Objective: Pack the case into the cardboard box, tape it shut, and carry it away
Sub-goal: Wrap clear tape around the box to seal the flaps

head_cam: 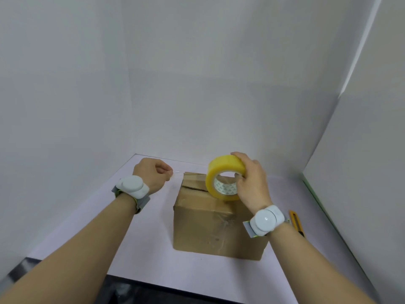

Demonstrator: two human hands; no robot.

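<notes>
- The cardboard box (215, 222) is standing on the pale table (87, 233), a little toward 5 o'clock from the middle of the view; its top flaps are folded down, and a clear tape strip is shining on its front face.
- The right hand (252, 183) is gripping the yellow tape roll (225, 176), thumb inside the core, and is holding it on edge over the far right part of the box top.
- The left hand (153, 172) is hovering at 9 o'clock of the box, fingers curled; whether it is pinching a loose tape end, I cannot tell.
- The two hands are apart.
- A yellow utility knife (297, 222) is lying on the table at 3 o'clock of the box, partly behind the right wrist.
- The case is not showing.
</notes>
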